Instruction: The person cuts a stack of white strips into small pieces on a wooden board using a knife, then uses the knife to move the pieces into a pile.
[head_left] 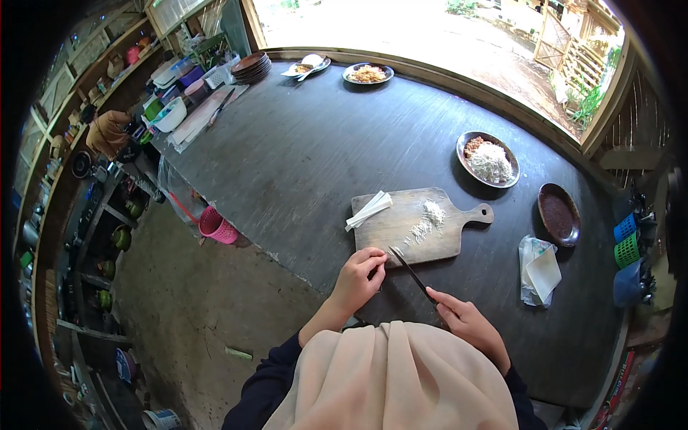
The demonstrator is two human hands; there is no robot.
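My right hand grips a knife with a dark blade, its tip over the near edge of a wooden cutting board. My left hand rests at the board's near left corner with its fingers closed. What they pinch, if anything, is too small to make out. Small chopped white bits trail across the board from its far right part toward the knife tip. Several white strips lie stacked at the board's left side.
Beyond the board stands a bowl of white bits and reddish-brown food. On the right are an oval brown dish and white sheets on plastic. Two plates, one being a noodle plate, sit far back. A person bends at the left.
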